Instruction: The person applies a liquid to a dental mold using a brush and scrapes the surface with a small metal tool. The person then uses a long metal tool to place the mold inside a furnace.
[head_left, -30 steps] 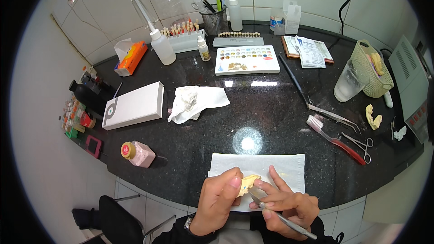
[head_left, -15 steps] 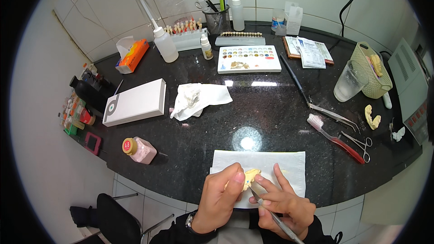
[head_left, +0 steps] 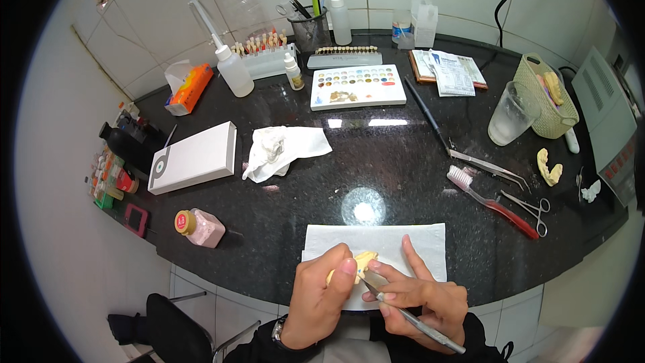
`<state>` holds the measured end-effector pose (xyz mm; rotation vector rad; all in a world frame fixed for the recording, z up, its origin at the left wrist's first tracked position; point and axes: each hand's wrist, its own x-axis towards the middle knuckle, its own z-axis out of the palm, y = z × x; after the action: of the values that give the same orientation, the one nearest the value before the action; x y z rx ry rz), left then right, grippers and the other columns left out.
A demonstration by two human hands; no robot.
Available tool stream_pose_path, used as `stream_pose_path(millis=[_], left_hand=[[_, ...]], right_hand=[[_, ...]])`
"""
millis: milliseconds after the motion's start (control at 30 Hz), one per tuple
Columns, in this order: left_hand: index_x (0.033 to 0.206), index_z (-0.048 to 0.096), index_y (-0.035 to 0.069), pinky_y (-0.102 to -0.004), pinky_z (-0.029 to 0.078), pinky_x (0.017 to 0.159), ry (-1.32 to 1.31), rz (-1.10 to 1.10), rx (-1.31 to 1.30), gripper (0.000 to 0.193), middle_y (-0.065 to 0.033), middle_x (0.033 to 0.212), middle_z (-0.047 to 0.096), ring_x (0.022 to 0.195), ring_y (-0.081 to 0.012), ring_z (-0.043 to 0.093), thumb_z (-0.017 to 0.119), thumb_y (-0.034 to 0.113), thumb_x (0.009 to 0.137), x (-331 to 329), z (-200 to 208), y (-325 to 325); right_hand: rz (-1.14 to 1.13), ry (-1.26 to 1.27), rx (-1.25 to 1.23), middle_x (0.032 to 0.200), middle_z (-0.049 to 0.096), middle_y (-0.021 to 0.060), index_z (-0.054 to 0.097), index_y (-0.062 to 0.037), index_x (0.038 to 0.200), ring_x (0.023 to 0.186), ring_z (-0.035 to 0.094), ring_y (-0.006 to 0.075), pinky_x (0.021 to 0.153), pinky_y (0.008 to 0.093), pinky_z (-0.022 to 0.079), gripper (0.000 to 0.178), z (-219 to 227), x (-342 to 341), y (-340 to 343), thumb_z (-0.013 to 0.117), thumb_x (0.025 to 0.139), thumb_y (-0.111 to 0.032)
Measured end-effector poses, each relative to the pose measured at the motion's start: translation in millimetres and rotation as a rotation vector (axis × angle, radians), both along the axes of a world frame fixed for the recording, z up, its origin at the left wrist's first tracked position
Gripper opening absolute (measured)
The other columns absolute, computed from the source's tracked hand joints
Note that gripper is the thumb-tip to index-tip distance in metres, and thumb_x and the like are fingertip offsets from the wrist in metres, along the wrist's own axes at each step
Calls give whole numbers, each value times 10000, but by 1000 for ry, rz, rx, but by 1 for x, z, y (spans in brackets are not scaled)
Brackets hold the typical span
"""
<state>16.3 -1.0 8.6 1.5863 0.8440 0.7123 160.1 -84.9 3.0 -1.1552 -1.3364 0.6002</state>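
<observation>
My left hand [head_left: 321, 294] is closed around a small pale-yellow dental cast [head_left: 365, 260], thumb on top. A bluish spot shows on the cast near the thumb. In a pen-like grip, my right hand [head_left: 430, 301] holds a slim metal carving knife [head_left: 423, 327]. The knife's pointed end meets the cast's near edge or lies just beside it; exact contact I cannot tell. My right index finger rests at the cast's right side, while another finger stretches up and away. Beneath both hands lies a white paper sheet [head_left: 376, 234] at the counter's front edge.
To the right lie a red toothbrush [head_left: 494, 205], a clamp [head_left: 534, 210], tweezers [head_left: 490, 165] and another cast [head_left: 549, 168]. A pink powder bottle [head_left: 201, 228], a white box [head_left: 195, 158] and crumpled tissue [head_left: 285, 151] are left. Behind stands a colour palette [head_left: 359, 97].
The knife's handle has swung to a flatter slant, its rear end further right. My left hand still grips the cast. The whole view has shifted slightly.
</observation>
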Motion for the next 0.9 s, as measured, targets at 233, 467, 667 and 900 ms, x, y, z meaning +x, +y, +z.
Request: stream_pose_path(millis=[233,467,667,900], left_hand=[[691,477,18,-231,301,470,12,-7,-28,461,-3,587,454,517,-62,406,393,402,932,1,3,1],[673,445,29,-237,305,464,9,1,10,459,-10,574,446,511,-65,409,403,408,928,0,0,3],[718,447,15,-280,335,516,-15,-52,-41,375,-71,600,441,567,-104,404,454,305,955,-3,2,3],[726,451,9,-287,346,508,1,-59,-12,355,-85,612,460,543,-126,425,464,284,950,-3,2,3]], right_hand=[[22,179,-68,790,683,202,580,-47,871,995,616,368,1081,611,95,105,11,-1,-6,649,793,-27],[97,175,-103,807,682,202,564,-46,905,1002,610,374,1079,623,54,119,10,4,-4,639,814,-29],[119,168,-141,823,687,187,566,-57,924,1003,610,373,1077,627,72,129,11,6,-6,636,820,-29],[91,98,-130,825,686,193,568,-67,936,1003,611,369,1065,641,120,168,12,5,-5,649,801,-6]])
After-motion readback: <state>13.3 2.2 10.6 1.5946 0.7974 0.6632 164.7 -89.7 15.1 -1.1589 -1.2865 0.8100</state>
